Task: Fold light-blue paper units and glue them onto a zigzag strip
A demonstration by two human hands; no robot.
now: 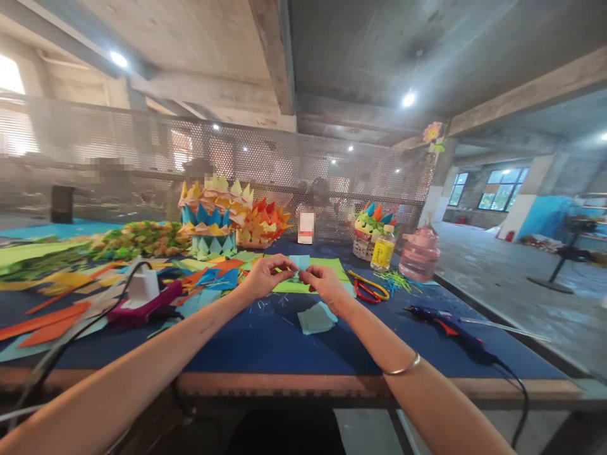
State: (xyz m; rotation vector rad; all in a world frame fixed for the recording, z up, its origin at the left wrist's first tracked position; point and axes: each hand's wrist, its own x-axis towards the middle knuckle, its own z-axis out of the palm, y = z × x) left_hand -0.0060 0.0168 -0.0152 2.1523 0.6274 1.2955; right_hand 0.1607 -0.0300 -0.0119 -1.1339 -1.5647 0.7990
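Pinched at the fingertips of both hands, left hand (265,276) and right hand (326,285), was a small piece of light-blue paper (300,260), held upright between them over the middle of the work surface. Beneath everything spread a dark-blue table covering (237,354). Toward its far side rose a tiered paper piece (213,218) with pointed rims in yellow, blue and pale green. At the right lay a dark-blue glue gun (453,332) with a red trigger. Behind the hands was a bright-green sheet (334,268); farther right stood a pink-tinted jug (420,253). Just beside the jug, a clear bottle (389,235) wore a yellow label (382,254), its print too small to read. Red-and-yellow-handled scissors (372,291) lay near the right hand, and below it a stack of light-blue squares (315,319). Smallest, a white card (306,222) bore a red band, any lettering illegible.
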